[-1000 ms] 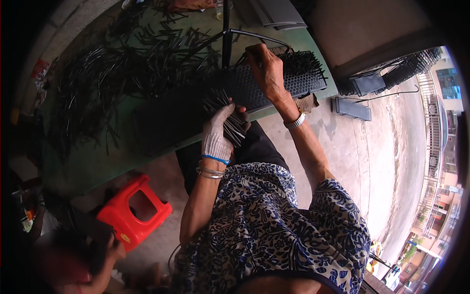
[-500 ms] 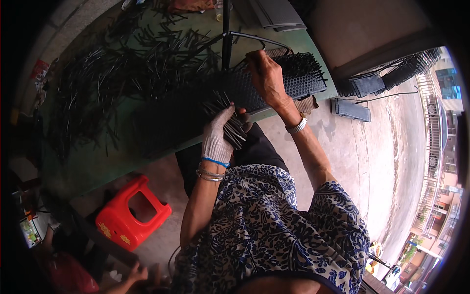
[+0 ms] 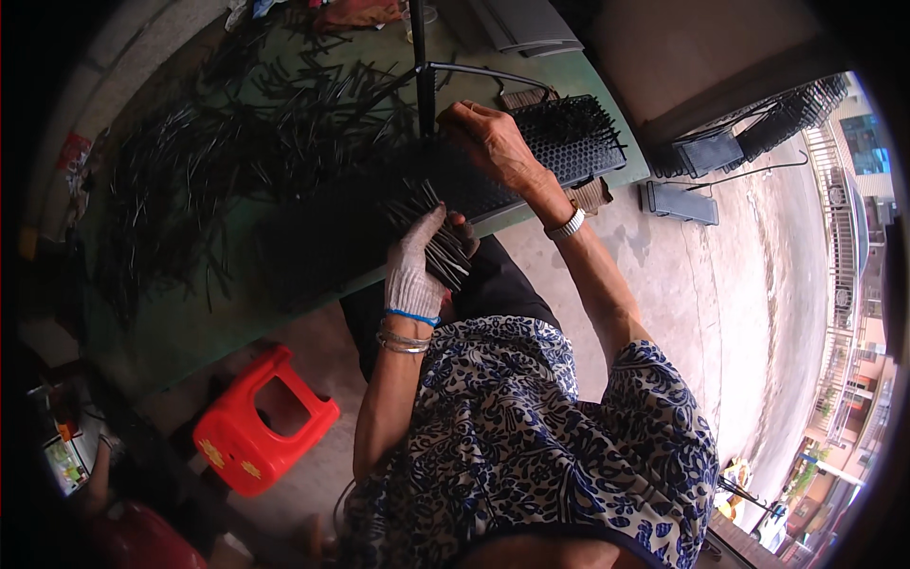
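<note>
Table: green (image 3: 580, 78), heaped on the left with loose black sticks (image 3: 218, 142).
Tray: black, full of holes (image 3: 580, 161), lying along the table's near side; short sticks (image 3: 569, 119) crowd its right end.
Left hand: gloved (image 3: 414, 258), closed around a bundle of sticks (image 3: 447, 254) at the tray's near edge.
Right hand: bare (image 3: 498, 142), fingers bent over the tray; cannot tell whether they pinch anything.
Step in hand: probably putting sticks into holes.
Next move: seems to call for lining one stick up with a hole.
</note>
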A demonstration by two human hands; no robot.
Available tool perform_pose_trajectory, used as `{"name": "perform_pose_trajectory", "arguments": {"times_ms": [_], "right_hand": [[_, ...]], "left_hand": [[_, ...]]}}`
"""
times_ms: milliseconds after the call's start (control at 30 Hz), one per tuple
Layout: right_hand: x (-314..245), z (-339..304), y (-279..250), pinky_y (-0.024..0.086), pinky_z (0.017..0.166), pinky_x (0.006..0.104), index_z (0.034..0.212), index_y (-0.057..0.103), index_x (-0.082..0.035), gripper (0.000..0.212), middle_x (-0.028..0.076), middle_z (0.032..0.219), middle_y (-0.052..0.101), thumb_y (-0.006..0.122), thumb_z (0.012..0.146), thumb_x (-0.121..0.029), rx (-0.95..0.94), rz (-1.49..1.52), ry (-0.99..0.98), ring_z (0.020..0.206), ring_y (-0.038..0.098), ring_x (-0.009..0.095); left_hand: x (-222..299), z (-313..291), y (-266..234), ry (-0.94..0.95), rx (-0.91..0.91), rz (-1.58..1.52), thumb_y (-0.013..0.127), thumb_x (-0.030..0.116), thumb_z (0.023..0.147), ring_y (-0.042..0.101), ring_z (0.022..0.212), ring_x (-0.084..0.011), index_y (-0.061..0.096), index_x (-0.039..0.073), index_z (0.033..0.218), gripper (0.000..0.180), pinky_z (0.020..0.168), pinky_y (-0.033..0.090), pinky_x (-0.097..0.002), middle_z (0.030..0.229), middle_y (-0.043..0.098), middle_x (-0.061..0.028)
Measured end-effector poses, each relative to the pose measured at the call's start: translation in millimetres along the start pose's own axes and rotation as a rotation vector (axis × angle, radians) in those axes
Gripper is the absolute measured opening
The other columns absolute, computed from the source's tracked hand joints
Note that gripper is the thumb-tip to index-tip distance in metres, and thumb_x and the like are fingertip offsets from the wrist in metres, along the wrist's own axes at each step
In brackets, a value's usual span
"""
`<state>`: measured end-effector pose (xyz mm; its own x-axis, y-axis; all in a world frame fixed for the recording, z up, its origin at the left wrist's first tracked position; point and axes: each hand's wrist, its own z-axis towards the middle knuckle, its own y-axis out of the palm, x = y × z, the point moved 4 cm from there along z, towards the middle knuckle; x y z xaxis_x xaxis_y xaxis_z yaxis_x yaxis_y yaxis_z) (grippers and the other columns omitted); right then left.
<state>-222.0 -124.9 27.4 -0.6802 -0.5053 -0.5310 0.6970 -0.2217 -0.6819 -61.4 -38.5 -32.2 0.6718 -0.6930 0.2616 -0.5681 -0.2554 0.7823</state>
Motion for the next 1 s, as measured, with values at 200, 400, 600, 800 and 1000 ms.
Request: {"name": "perform_pose_trajectory", "arguments": {"times_ms": [200,400,600,800,1000], "right_hand": [[2,-17,4,0.051,0.067,0.0387,0.098,0.057,-0.001,0.013,0.015,0.089,0.06,0.059,0.086,-0.004,0.078,-0.028,-0.025,0.079,0.061,0.036],[2,-14,8,0.051,0.067,0.0379,0.098,0.059,-0.002,0.014,0.015,0.09,0.062,0.061,0.084,-0.002,0.217,0.026,-0.011,0.08,0.063,0.034],[7,-5,9,0.051,0.063,0.039,0.097,0.061,-0.003,0.012,0.015,0.085,0.063,0.06,0.085,-0.004,0.194,-0.021,0.077,0.074,0.062,0.035],[6,6,4,0.051,0.064,0.0383,0.095,0.063,-0.004,0.011,0.014,0.086,0.064,0.06,0.087,-0.01,0.128,-0.121,0.093,0.074,0.063,0.034],[5,7,4,0.049,0.062,0.0399,0.094,0.063,-0.005,0.014,0.012,0.084,0.063,0.059,0.088,-0.017,0.014,-0.185,0.068,0.073,0.062,0.034]], "left_hand": [[0,1,0,-0.014,-0.025,-0.007,0.063,0.017,0.09,0.066,0.079,-0.0224,0.064,0.008,0.096,0.011,0.075,0.057,-0.0422,0.088,0.067,-0.0087],[1,-4,3,-0.015,0.015,0.029,0.063,0.017,0.09,0.066,0.078,-0.0212,0.064,0.008,0.096,0.011,0.074,0.057,-0.0417,0.086,0.067,-0.0076],[0,-4,6,0.001,0.008,0.068,0.063,0.017,0.09,0.066,0.077,-0.0204,0.063,0.007,0.093,0.01,0.072,0.058,-0.0399,0.084,0.067,-0.0069],[0,-3,11,-0.025,0.05,0.125,0.061,0.018,0.09,0.066,0.076,-0.0198,0.062,0.006,0.09,0.012,0.072,0.057,-0.0384,0.082,0.066,-0.0067],[-3,1,12,-0.034,0.021,0.147,0.06,0.018,0.091,0.066,0.076,-0.0197,0.063,0.005,0.088,0.014,0.071,0.057,-0.0375,0.082,0.066,-0.0062]]}}
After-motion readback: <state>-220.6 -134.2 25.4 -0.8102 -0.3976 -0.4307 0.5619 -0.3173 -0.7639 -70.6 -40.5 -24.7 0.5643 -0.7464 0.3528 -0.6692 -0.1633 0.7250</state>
